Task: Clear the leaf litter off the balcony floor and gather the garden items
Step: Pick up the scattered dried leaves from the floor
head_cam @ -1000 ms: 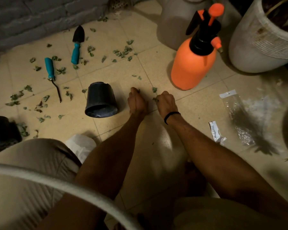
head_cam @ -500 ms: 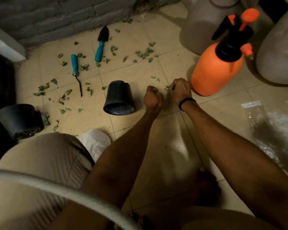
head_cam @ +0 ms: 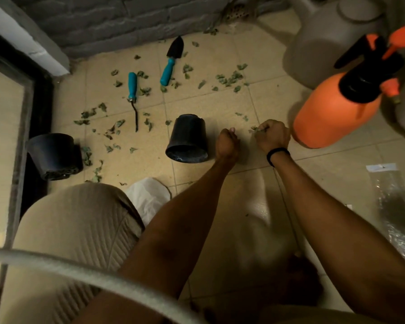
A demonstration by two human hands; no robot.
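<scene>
— Leaf litter (head_cam: pixel 229 79): where does it lie?
— Scattered in small green bits over the tiled balcony floor (head_cam: pixel 220 101). It is thickest near the grey brick wall (head_cam: pixel 126 22) and around the two teal-handled tools, the trowel (head_cam: pixel 171 64) and the hooked weeder (head_cam: pixel 132 90). More lies beside the second black pot (head_cam: pixel 54 155), which is on its side at the left.
— And the hands?
— The right hand (head_cam: pixel 272 136), with a black wristband (head_cam: pixel 277 153), has its fingers curled round a few of the leaf bits, just beside the orange sprayer (head_cam: pixel 337 113). The left hand (head_cam: pixel 227 145) is balled in a fist next to the tipped black pot (head_cam: pixel 187 136); whether anything is inside it I cannot tell.
— Any writing to read?
— The clear plastic bag (head_cam: pixel 393 206) at the right has a white header strip with a dark mark on it, too small to make out
</scene>
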